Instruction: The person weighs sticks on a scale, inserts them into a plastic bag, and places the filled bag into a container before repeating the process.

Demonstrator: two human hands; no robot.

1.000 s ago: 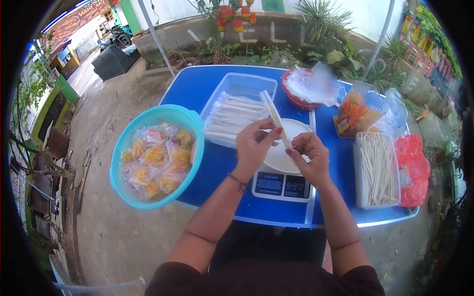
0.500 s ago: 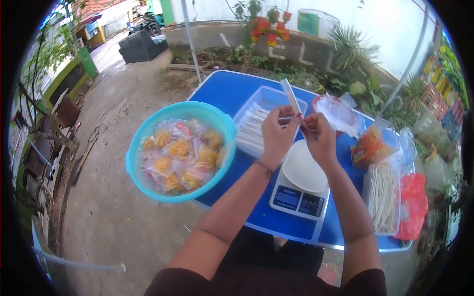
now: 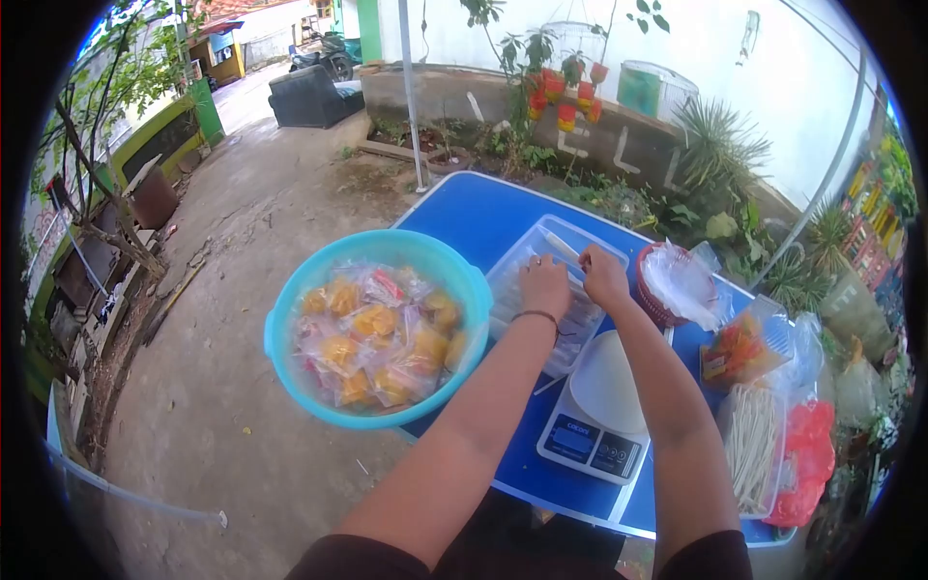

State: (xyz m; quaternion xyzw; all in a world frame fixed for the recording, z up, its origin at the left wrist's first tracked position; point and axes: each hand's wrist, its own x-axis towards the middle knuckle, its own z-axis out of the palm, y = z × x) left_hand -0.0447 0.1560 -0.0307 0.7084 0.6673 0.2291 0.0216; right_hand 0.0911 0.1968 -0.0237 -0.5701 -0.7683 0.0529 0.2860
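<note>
A slim white plastic-wrapped packet (image 3: 560, 246) lies slanted over the far part of a clear plastic tub (image 3: 503, 253). The fingers of my right hand (image 3: 605, 278) are pinched at its near end. Beside it my left hand (image 3: 545, 288) is lowered into the tub, back of the hand up, its fingertips hidden. Several similar white packets (image 3: 572, 333) lie in the tub under my hands. Just in front of the tub is a white kitchen scale (image 3: 592, 447) carrying a white plate (image 3: 607, 385), partly behind my right forearm.
A turquoise basin (image 3: 280, 340) of bagged yellow food (image 3: 375, 321) stands at left. Right on the blue table (image 3: 464, 205) are a red basket (image 3: 652, 300) with plastic bags, a bag of orange-red pieces (image 3: 737, 350), a box of white sticks (image 3: 752, 449) and a red bag (image 3: 804, 464).
Both hands have gone down from above the scale into the tub. The packet, held upright before, now slants low over the tub. The camera view has shifted.
</note>
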